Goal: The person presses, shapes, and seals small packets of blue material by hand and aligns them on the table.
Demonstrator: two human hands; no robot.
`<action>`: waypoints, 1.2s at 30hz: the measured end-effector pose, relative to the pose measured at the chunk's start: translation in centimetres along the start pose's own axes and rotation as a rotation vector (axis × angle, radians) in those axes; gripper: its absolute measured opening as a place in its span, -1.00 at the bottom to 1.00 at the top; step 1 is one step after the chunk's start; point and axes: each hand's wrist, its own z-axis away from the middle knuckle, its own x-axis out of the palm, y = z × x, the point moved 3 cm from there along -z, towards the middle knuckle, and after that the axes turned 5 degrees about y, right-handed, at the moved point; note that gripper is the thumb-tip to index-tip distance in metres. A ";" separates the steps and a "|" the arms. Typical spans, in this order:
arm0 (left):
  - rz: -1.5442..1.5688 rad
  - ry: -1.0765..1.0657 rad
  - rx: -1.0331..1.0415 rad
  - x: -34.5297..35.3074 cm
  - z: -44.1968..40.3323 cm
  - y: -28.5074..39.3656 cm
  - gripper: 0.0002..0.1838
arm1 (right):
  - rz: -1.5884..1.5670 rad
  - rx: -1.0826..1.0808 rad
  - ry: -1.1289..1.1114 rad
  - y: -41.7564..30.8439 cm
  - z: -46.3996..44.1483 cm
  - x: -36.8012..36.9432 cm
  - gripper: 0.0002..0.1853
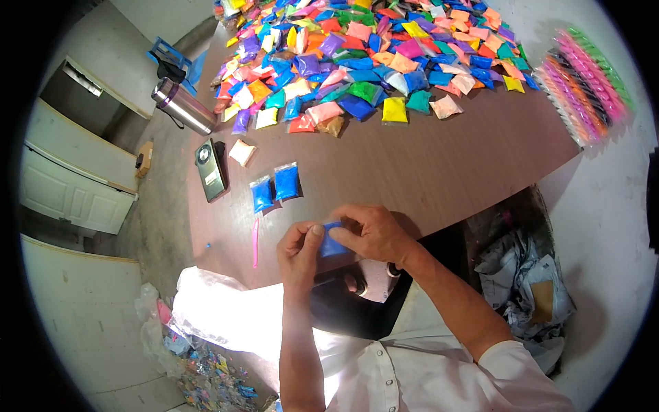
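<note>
At the near edge of the counter [494, 158], just in front of the person's lap, a blue packet [334, 240] is held between 2 hands. The left hand [299, 253] is clamped on its left side, thumb uppermost; the right hand [373, 232] curls over the other side, its thumb laid across the face. Gripping from opposite sides probably keeps the soft packet flat and steady; whether the fingers underneath meet, the view cannot tell.

Beyond the left hand, 2 blue pouches [286, 181] lie side by side, well apart from the heap of coloured packets [364, 62], perhaps so they don't mix with it. Near them lies a pink strip [256, 244], seemingly placed for easy reach. Farther left, a dark phone [211, 172] lies beside a pale packet [241, 152], and a steel flask [183, 106] stands at the edge, likely to keep clear of moving elbows.
</note>
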 end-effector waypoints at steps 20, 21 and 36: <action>0.039 -0.039 -0.056 1.6 0.0 1.7 -0.85 | -0.027 -0.033 0.083 1.8 0.1 0.0 -0.75; -0.044 -0.043 -0.039 1.6 -0.1 1.5 -0.85 | -0.031 -0.024 0.091 1.8 0.0 -0.2 -0.73; -0.057 -0.107 -0.045 1.2 -0.3 0.8 -0.75 | -0.273 -0.016 0.067 2.9 -0.5 -0.1 -0.70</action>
